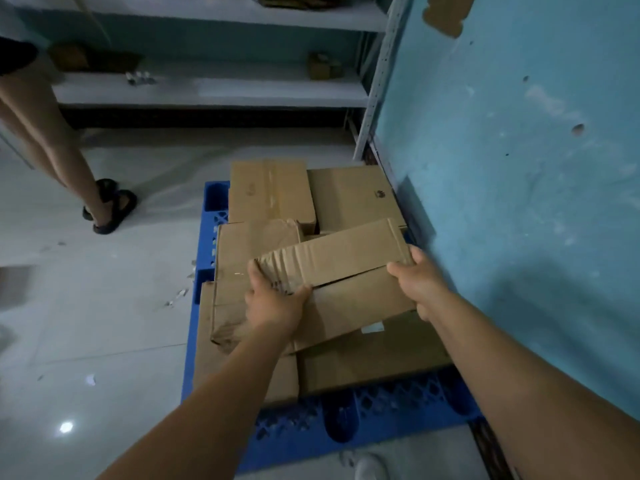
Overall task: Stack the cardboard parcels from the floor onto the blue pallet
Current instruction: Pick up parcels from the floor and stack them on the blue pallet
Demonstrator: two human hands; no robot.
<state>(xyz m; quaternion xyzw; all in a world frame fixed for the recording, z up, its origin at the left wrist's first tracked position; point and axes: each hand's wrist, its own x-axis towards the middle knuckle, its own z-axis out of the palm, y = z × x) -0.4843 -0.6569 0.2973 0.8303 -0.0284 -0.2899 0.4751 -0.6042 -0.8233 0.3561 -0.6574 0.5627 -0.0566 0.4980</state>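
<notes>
Both hands hold one long cardboard parcel [332,271] over the stack on the blue pallet [381,414]. The left hand [273,303] grips the parcel's crumpled left end, fingers curled over the top edge and thumb on the near face. The right hand [415,278] clasps the right end, fingers wrapped round the corner. One hand at each end suits a box this long, since it keeps it from sagging or twisting.

The parcel sits tilted and skewed, its right end farther away than its left, and it lies across the boxes below rather than square with them. Whether its underside already touches them cannot be told. My guess is that it is being lowered as a second layer and will need turning to line up with the edges beneath.

Under it, two boxes fill the far part of the pallet: the far left box [270,192] and the far right box [349,195], the latter close to the teal wall [519,168] on the right. Nearer boxes [374,358] cover the rest, leaving only the near and left rims of the pallet bare. Packing tight against the wall likely keeps the pile steady.

On the far left another person's legs [45,133] stand on the pale floor [104,306], with shelving [207,88] beyond.
</notes>
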